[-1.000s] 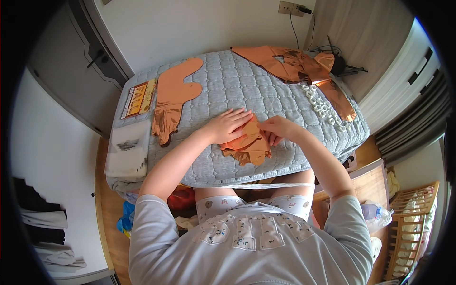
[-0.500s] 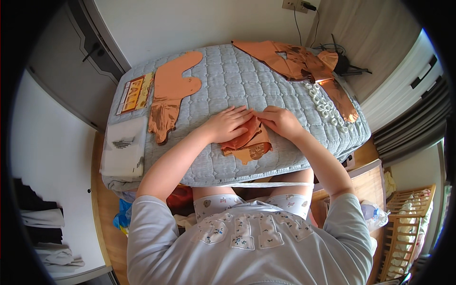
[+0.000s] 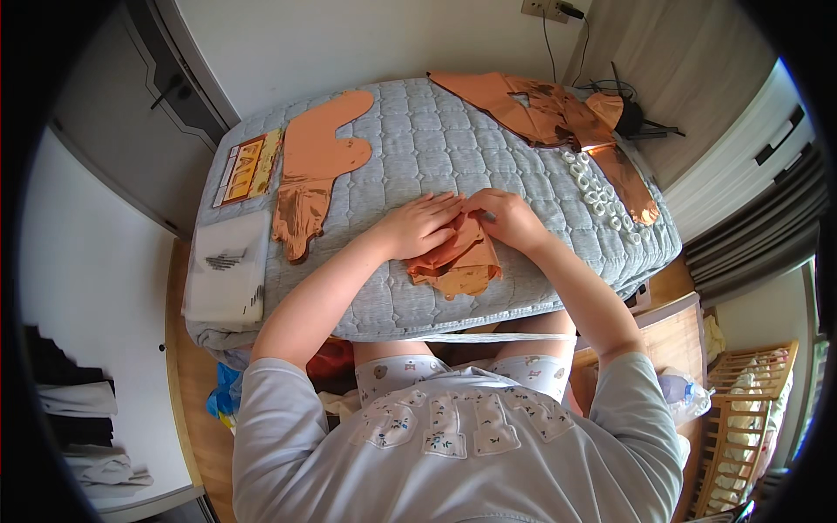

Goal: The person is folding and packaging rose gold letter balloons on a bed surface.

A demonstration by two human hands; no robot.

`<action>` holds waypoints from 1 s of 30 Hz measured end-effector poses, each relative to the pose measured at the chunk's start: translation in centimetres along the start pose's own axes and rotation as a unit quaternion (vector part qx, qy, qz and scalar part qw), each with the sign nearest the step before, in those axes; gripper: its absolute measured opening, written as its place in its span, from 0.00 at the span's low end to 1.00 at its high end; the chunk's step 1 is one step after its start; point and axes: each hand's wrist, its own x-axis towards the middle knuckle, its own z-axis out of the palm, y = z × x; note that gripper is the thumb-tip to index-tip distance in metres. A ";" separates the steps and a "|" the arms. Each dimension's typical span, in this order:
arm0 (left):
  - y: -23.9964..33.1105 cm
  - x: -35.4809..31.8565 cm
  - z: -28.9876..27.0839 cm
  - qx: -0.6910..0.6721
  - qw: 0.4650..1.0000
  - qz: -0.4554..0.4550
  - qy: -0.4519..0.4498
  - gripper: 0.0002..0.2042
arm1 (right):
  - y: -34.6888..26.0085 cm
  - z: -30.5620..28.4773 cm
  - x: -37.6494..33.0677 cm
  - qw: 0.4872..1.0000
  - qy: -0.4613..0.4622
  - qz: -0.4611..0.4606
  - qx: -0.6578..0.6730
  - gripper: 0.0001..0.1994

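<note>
A crumpled, partly folded copper-coloured foil balloon lies on the quilted grey mattress near its front edge. My left hand rests flat over the balloon's upper left part, fingers stretched out. At the balloon's upper right edge my right hand is closed, thumb and fingers pinching the foil. The fingertips of both hands nearly meet, and they hide the top of the balloon.
Flat foil balloons lie at left and at the far right. Several white ribbon rolls sit at right. A printed card and a clear plastic sleeve lie at left. A black stand is at the back right corner.
The balloon's lower flap has shifted up a little and looks more crumpled. My right hand has moved slightly left and still pinches the foil; my left hand stays nearly in place.
</note>
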 end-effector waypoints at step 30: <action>-0.1 0.2 0.2 -0.019 1.000 -0.019 -0.009 0.29 | -3.0 0.6 -2.5 0.998 0.019 0.058 -0.012 0.14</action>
